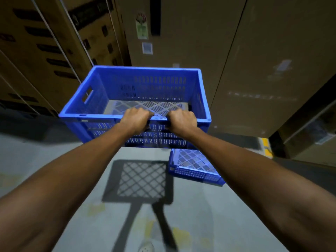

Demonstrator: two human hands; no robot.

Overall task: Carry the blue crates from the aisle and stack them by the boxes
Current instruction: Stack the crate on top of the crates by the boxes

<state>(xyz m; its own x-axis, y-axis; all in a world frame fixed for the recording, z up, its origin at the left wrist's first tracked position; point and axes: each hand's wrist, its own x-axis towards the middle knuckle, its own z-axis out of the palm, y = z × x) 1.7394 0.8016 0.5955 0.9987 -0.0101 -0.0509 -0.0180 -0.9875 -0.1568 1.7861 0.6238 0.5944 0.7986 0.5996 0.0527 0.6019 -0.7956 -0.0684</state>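
An empty blue slotted crate point(145, 82) hangs in the air in front of me, well above the floor. My left hand point(135, 120) and my right hand point(182, 120) both grip its near long rim, side by side, fingers curled over the edge. A second blue crate point(192, 166) rests on the grey floor below and to the right, partly hidden under the held crate and my right forearm. The held crate's lattice shadow falls on the floor beneath it.
Tall brown cardboard boxes point(236, 51) stand close ahead and to the right. Strapped cartons point(36, 51) are stacked on the left. A yellow floor marking point(266, 148) shows at the right. My shoe point(147, 247) is at the bottom edge.
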